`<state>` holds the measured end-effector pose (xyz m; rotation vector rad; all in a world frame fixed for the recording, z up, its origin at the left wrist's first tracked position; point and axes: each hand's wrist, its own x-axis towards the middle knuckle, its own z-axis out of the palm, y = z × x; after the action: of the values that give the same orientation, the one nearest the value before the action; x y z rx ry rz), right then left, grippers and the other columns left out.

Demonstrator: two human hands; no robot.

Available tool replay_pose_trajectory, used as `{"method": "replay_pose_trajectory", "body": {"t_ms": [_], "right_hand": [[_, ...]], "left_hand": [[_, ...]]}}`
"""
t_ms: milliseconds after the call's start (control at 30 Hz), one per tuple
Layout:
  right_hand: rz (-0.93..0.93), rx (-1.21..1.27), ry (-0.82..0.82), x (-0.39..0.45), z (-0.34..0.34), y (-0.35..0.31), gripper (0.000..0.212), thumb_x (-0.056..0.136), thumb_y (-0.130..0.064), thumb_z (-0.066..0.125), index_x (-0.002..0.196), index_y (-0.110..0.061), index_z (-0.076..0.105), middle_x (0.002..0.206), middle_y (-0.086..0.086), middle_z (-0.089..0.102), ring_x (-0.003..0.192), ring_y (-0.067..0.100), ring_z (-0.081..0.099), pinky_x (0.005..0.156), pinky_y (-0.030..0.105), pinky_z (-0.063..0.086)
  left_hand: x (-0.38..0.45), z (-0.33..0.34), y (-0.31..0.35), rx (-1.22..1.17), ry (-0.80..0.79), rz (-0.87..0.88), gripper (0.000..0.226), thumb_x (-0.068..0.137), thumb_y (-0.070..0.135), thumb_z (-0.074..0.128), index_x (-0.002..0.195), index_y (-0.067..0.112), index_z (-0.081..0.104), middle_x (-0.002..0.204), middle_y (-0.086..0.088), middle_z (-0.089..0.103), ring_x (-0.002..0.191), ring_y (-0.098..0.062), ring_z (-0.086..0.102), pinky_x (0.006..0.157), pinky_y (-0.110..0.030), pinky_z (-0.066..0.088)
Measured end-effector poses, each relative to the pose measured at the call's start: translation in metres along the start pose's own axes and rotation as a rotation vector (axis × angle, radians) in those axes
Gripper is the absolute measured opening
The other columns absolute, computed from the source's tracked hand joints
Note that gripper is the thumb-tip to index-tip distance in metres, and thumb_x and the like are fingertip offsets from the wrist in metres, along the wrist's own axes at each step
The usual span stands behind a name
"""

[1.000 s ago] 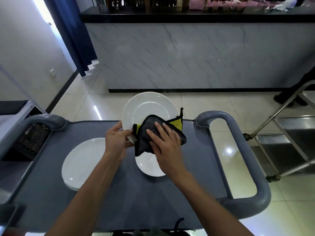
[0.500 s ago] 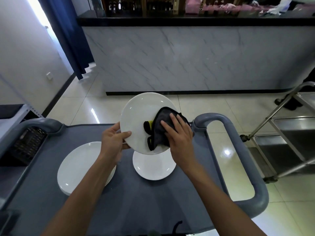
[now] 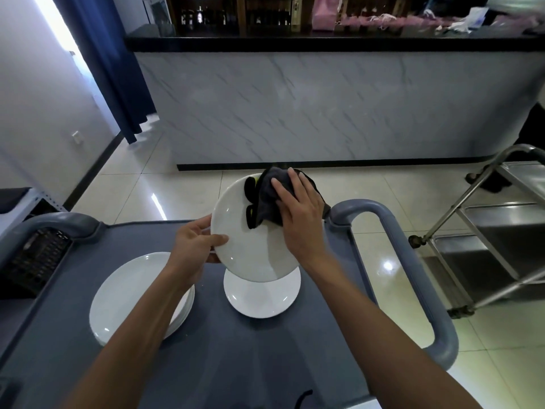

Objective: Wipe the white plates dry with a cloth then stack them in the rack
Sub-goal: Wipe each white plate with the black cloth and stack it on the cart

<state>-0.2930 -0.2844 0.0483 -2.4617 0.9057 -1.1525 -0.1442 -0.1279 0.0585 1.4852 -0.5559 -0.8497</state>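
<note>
We worked over the grey cart [image 3: 265, 364], whose flat top served as the table. On it, at 8 o'clock from the centre, sat a stack of white plates [image 3: 118, 302]; a single smaller plate [image 3: 259, 299] lay near the centre. No rack could be identified with certainty; a steel trolley [image 3: 486, 231] stood at 3 o'clock, well apart.

The held plate [image 3: 244, 246] was tilted above the smaller plate, clear of it, its face toward us. The left hand [image 3: 194, 246] gripped its rim at 9 o'clock, thumb on the face, fingers behind. The right hand [image 3: 298, 214] pressed the dark cloth [image 3: 265, 199] flat against the face at 1 o'clock; its grip was wide, fingers nearly straight on the cloth.

We judged the step in hand to be the wiping of the face. To do it well:
1. Sweep the cloth round the whole face, rim included.
2. Keep the left-hand grip firm; a wet rim may slip.
3. Turn the plate to reach the area under the thumb.
4. Wipe the back as well.
</note>
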Motion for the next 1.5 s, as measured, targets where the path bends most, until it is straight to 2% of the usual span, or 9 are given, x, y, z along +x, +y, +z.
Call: {"method": "replay_pose_trajectory", "body": {"t_ms": [267, 467, 600, 733, 933, 1100, 1233, 1400, 1500], "right_hand": [[0.018, 0.174, -0.028, 0.002, -0.008, 0.003, 0.053, 0.095, -0.010, 0.064, 0.145, -0.019, 0.051, 0.156, 0.009, 0.040, 0.141, 0.029, 0.038, 0.116, 0.044, 0.034], [0.106, 0.266, -0.074, 0.002, -0.014, 0.007, 0.060, 0.094, -0.014, 0.067, 0.149, -0.021, 0.045, 0.151, 0.003, 0.043, 0.137, 0.022, 0.040, 0.115, 0.027, 0.031], [0.116, 0.292, -0.090, 0.007, -0.018, 0.010, 0.062, 0.093, -0.014, 0.068, 0.149, -0.021, 0.044, 0.147, 0.002, 0.047, 0.134, 0.018, 0.044, 0.114, 0.027, 0.034], [0.122, 0.321, -0.120, 0.008, -0.022, 0.014, 0.062, 0.091, -0.016, 0.071, 0.148, -0.023, 0.046, 0.144, 0.001, 0.050, 0.130, 0.018, 0.047, 0.111, 0.034, 0.040], [0.148, 0.399, -0.140, 0.003, -0.023, 0.021, 0.059, 0.085, -0.019, 0.075, 0.137, -0.029, 0.049, 0.131, -0.009, 0.055, 0.119, 0.006, 0.051, 0.103, 0.033, 0.047], [0.183, 0.458, -0.130, 0.000, -0.025, 0.020, 0.056, 0.083, -0.015, 0.074, 0.130, -0.033, 0.050, 0.125, -0.012, 0.056, 0.118, 0.007, 0.053, 0.101, 0.035, 0.049], [0.203, 0.473, -0.157, 0.000, -0.027, 0.018, 0.060, 0.084, -0.011, 0.074, 0.133, -0.033, 0.049, 0.126, -0.012, 0.058, 0.117, 0.007, 0.055, 0.101, 0.035, 0.050], [0.238, 0.535, -0.087, -0.004, -0.026, 0.012, 0.057, 0.081, 0.000, 0.069, 0.129, -0.027, 0.055, 0.123, -0.010, 0.062, 0.117, 0.009, 0.057, 0.102, 0.040, 0.049], [0.233, 0.544, -0.007, -0.007, -0.024, 0.005, 0.049, 0.083, -0.001, 0.066, 0.126, -0.023, 0.058, 0.121, -0.006, 0.063, 0.115, 0.010, 0.058, 0.100, 0.039, 0.049]], "left_hand": [[0.006, -0.013, 0.014, 0.070, 0.008, 0.142, 0.057, 0.082, -0.013, 0.063, 0.095, 0.040, 0.079, 0.090, -0.004, 0.078, 0.075, -0.018, 0.073, 0.056, -0.032, 0.058], [0.007, -0.014, 0.014, 0.114, -0.026, 0.201, 0.059, 0.085, -0.011, 0.064, 0.097, 0.045, 0.077, 0.098, 0.003, 0.078, 0.086, -0.017, 0.073, 0.062, -0.032, 0.060], [0.008, -0.014, 0.016, 0.114, -0.044, 0.220, 0.059, 0.085, -0.011, 0.064, 0.095, 0.045, 0.078, 0.099, 0.003, 0.078, 0.089, -0.019, 0.073, 0.063, -0.032, 0.060], [0.010, -0.015, 0.016, 0.114, -0.063, 0.236, 0.057, 0.086, -0.010, 0.064, 0.097, 0.044, 0.078, 0.102, 0.000, 0.078, 0.092, -0.024, 0.073, 0.064, -0.034, 0.060], [0.009, -0.018, 0.014, 0.117, -0.096, 0.232, 0.057, 0.086, -0.010, 0.064, 0.096, 0.044, 0.078, 0.102, -0.002, 0.078, 0.094, -0.026, 0.073, 0.065, -0.035, 0.060], [0.007, -0.019, 0.019, 0.123, -0.108, 0.217, 0.050, 0.086, -0.012, 0.064, 0.104, 0.034, 0.077, 0.101, -0.005, 0.078, 0.093, -0.027, 0.073, 0.065, -0.034, 0.060], [0.010, -0.020, 0.019, 0.145, -0.102, 0.209, 0.049, 0.087, -0.010, 0.064, 0.105, 0.034, 0.075, 0.101, -0.003, 0.078, 0.094, -0.027, 0.073, 0.063, -0.031, 0.058], [0.012, -0.018, 0.015, 0.159, -0.069, 0.199, 0.049, 0.088, -0.004, 0.066, 0.103, 0.041, 0.076, 0.102, -0.001, 0.078, 0.097, -0.028, 0.071, 0.071, -0.040, 0.060], [0.013, -0.017, 0.011, 0.128, -0.012, 0.179, 0.043, 0.089, -0.002, 0.066, 0.100, 0.039, 0.077, 0.100, -0.002, 0.078, 0.096, -0.028, 0.071, 0.078, -0.044, 0.059]]}}
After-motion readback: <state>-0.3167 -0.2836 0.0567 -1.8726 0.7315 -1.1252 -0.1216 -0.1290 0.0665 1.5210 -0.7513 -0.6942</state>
